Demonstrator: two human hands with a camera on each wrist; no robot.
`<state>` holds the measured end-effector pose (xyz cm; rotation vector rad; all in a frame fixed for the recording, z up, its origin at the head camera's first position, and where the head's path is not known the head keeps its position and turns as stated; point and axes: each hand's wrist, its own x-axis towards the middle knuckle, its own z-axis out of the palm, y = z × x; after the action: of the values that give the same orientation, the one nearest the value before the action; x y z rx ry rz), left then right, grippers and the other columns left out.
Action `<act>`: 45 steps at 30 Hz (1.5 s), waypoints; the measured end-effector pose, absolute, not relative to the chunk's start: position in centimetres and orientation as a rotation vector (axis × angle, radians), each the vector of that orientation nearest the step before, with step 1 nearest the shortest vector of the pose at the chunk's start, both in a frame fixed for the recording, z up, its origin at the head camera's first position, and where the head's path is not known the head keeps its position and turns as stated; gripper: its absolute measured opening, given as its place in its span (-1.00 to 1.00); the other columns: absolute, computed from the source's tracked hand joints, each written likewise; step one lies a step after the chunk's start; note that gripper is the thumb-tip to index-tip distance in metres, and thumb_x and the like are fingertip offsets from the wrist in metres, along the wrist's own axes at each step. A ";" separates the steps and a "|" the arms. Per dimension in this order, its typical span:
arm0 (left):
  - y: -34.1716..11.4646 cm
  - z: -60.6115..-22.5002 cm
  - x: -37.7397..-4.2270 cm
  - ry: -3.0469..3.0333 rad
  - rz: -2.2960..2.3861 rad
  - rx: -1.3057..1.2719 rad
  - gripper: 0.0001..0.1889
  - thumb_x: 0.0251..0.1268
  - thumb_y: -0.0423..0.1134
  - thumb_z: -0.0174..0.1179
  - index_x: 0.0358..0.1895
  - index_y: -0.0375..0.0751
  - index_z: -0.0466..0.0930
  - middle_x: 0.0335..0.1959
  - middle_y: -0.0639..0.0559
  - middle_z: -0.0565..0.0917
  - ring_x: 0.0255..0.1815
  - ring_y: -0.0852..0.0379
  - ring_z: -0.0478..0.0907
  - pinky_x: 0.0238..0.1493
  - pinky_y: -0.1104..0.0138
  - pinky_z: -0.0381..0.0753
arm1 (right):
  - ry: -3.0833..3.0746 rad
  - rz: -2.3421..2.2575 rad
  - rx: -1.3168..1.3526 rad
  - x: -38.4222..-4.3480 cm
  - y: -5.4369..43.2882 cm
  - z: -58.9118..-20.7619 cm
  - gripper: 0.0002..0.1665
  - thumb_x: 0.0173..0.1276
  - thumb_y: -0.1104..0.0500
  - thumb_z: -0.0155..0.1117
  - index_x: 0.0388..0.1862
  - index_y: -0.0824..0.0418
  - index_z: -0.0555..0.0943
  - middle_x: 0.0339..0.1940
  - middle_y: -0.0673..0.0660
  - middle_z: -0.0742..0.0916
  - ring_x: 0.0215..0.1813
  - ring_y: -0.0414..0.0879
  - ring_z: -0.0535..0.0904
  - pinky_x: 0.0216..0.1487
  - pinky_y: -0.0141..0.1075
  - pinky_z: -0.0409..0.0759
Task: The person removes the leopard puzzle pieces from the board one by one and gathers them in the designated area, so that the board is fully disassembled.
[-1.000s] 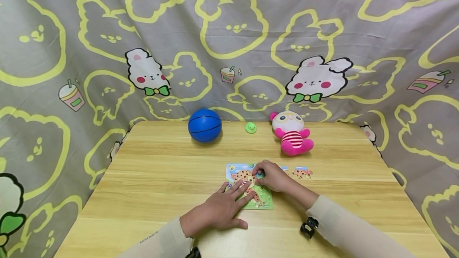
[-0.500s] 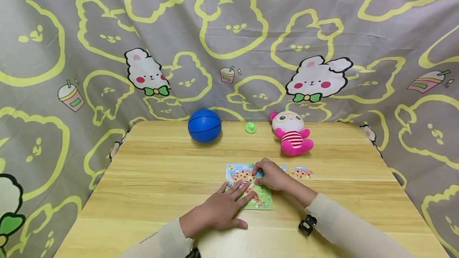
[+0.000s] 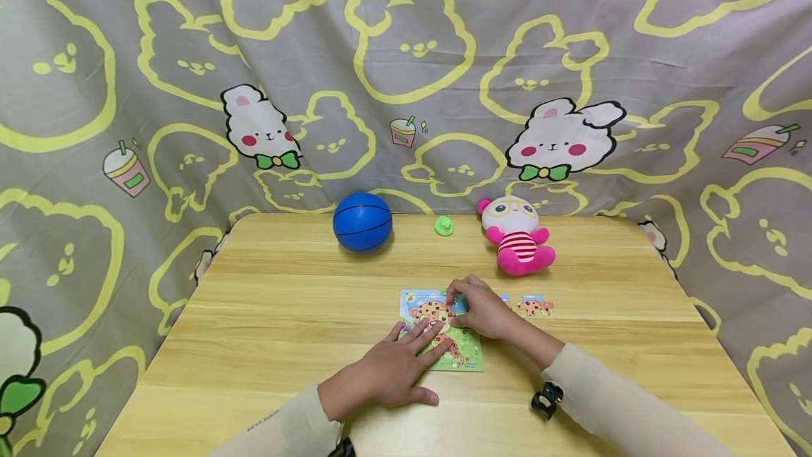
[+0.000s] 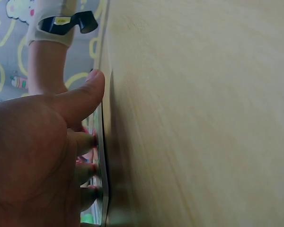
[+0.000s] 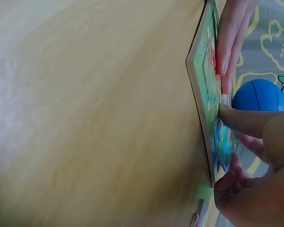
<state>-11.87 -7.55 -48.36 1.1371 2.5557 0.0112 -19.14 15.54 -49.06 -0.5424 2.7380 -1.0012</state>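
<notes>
The head view is bright and evenly lit, with a pale sheen on the near part of the desk (image 3: 285, 344) and only a soft shadow at the base of the blue ball (image 3: 362, 223). Things there look fairly sharp, though small print on the puzzle board (image 3: 472, 355) is too fine to read. Both wrist views are dimmer, hazy and soft. In the left one, the palm of the left hand (image 4: 31, 146) lies in shade; in the right one, whitish glare washes the desk's far-left side, while the lower-left corner darkens.
</notes>
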 end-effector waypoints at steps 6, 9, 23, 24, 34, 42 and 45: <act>-7.6 -48.3 -11.9 2.557 0.015 1.141 -0.05 0.37 0.53 -0.12 0.71 0.24 -0.17 0.74 0.09 -0.23 0.73 0.01 -0.23 0.59 -0.16 0.04 | 2.773 -1.014 -0.542 -19.2 15.8 -49.1 -0.43 0.15 0.20 0.65 0.12 0.15 0.62 0.07 0.09 0.64 0.19 0.06 0.57 0.27 0.04 0.54; -7.6 -48.3 -11.9 2.559 0.013 1.145 -0.04 0.37 0.53 -0.12 0.71 0.24 -0.17 0.74 0.09 -0.23 0.73 0.00 -0.23 0.59 -0.16 0.04 | 2.794 -1.011 -0.560 -19.2 16.0 -48.9 -0.48 0.20 0.19 0.62 0.13 0.18 0.67 0.07 0.09 0.67 0.18 0.07 0.57 0.27 0.04 0.54; -7.6 -48.4 -12.0 2.563 -0.005 1.151 -0.04 0.37 0.54 -0.14 0.71 0.24 -0.17 0.74 0.08 -0.22 0.73 -0.01 -0.23 0.59 -0.16 0.05 | 2.754 -1.212 -0.589 -19.3 16.5 -48.9 -0.73 0.28 0.27 0.54 -0.07 0.10 0.71 -0.10 0.01 0.73 -0.04 -0.03 0.62 0.05 -0.06 0.60; -7.6 -48.4 -12.0 2.563 -0.005 1.152 -0.04 0.37 0.54 -0.14 0.71 0.24 -0.18 0.74 0.08 -0.22 0.73 -0.01 -0.23 0.59 -0.16 0.05 | 2.739 -1.229 -0.594 -19.4 16.5 -49.0 -0.73 0.29 0.28 0.53 -0.07 0.10 0.71 -0.11 0.00 0.74 -0.07 -0.05 0.61 0.02 -0.09 0.59; -7.6 -48.5 -12.0 2.563 0.005 1.150 -0.04 0.36 0.55 -0.15 0.71 0.26 -0.18 0.74 0.10 -0.23 0.73 -0.01 -0.24 0.58 -0.17 0.05 | 2.675 -1.276 -0.552 -19.6 16.8 -49.4 -0.71 0.35 0.36 0.43 -0.02 0.08 0.68 -0.25 0.00 0.76 -0.27 -0.12 0.52 -0.16 -0.22 0.49; -7.6 -48.7 -12.0 2.557 0.027 1.146 -0.04 0.36 0.53 -0.12 0.71 0.25 -0.17 0.74 0.09 -0.23 0.73 -0.02 -0.25 0.59 -0.18 0.03 | 2.646 -1.292 -0.540 -19.6 16.9 -49.6 -0.74 0.40 0.28 0.42 0.01 0.06 0.68 -0.42 -0.01 0.64 -0.34 -0.12 0.48 -0.23 -0.25 0.45; -7.6 -48.7 -12.0 2.554 0.030 1.143 -0.04 0.37 0.53 -0.12 0.71 0.25 -0.17 0.74 0.10 -0.24 0.73 -0.01 -0.26 0.59 -0.18 0.01 | 2.639 -1.307 -0.515 -19.7 16.9 -49.6 -0.75 0.40 0.28 0.42 0.01 0.06 0.69 -0.40 -0.01 0.63 -0.32 -0.10 0.47 -0.20 -0.23 0.44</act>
<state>-12.00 -7.57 -48.68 1.1431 2.5539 0.0296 -19.66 16.86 -49.56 -0.5152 2.6391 -1.3069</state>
